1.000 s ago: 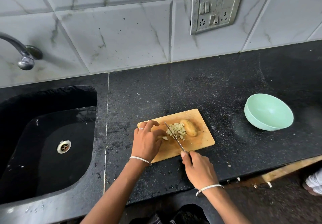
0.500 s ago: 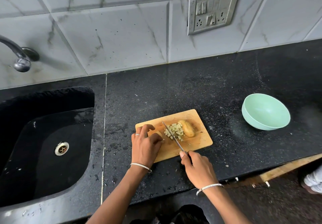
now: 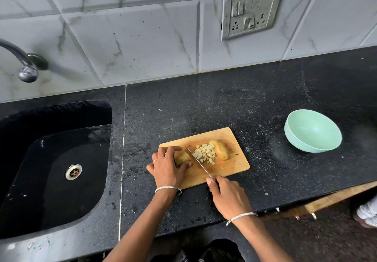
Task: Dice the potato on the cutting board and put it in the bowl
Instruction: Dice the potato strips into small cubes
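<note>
A wooden cutting board lies on the black counter. My left hand presses a potato piece onto the board's left part. My right hand grips the handle of a knife, whose blade rests against the right end of that piece. A small heap of diced potato lies just right of the blade. Another uncut potato half sits beyond the heap. A mint-green bowl, with nothing in it, stands to the right of the board.
A black sink with a steel drain fills the left side, under a tap. A tiled wall with a switch plate backs the counter. The counter's front edge runs just below my wrists.
My left hand has shifted slightly left along the potato piece, showing more of it. The knife blade has stayed between the piece and the diced heap.
</note>
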`<state>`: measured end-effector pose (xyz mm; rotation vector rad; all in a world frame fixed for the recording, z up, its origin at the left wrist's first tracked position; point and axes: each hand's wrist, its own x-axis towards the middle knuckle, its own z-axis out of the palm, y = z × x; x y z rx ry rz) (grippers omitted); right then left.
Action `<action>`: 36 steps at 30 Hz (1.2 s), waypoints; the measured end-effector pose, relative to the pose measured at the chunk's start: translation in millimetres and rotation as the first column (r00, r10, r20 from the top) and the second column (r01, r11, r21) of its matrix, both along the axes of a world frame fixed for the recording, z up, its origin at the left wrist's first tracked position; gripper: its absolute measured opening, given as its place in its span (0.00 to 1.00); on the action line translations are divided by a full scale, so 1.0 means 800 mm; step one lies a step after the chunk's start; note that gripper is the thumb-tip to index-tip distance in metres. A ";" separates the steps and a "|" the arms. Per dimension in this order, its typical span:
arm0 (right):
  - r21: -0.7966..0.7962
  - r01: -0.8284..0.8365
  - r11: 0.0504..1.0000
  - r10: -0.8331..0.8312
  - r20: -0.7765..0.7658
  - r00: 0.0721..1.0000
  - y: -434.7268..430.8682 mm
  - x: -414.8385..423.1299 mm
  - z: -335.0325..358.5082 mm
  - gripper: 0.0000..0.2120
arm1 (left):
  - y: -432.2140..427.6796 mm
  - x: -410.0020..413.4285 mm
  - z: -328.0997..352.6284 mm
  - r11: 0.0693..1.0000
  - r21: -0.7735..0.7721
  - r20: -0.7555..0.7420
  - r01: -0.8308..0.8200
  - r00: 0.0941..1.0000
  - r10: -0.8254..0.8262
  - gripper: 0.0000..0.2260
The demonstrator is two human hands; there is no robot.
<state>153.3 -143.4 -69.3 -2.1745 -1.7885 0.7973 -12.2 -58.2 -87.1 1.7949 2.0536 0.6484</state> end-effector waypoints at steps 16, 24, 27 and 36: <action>0.046 0.027 0.999 -0.025 -0.052 0.998 -0.018 -0.027 0.007 0.22 | 0.004 -0.019 0.010 0.988 0.059 0.004 0.145 0.989 -0.145 0.16; 0.017 0.030 0.999 -0.030 0.024 0.999 -0.022 -0.048 0.024 0.18 | 0.004 -0.020 0.010 0.983 0.044 -0.063 0.176 0.983 -0.173 0.14; -0.013 0.035 0.999 -0.035 0.037 0.999 -0.019 -0.053 0.026 0.18 | 0.006 -0.021 0.009 0.982 0.044 -0.047 0.184 0.982 -0.182 0.14; -0.088 0.062 0.994 -0.063 -0.009 0.998 0.012 -0.070 0.028 0.18 | 0.009 -0.021 0.004 0.981 0.061 -0.029 0.186 0.982 -0.185 0.12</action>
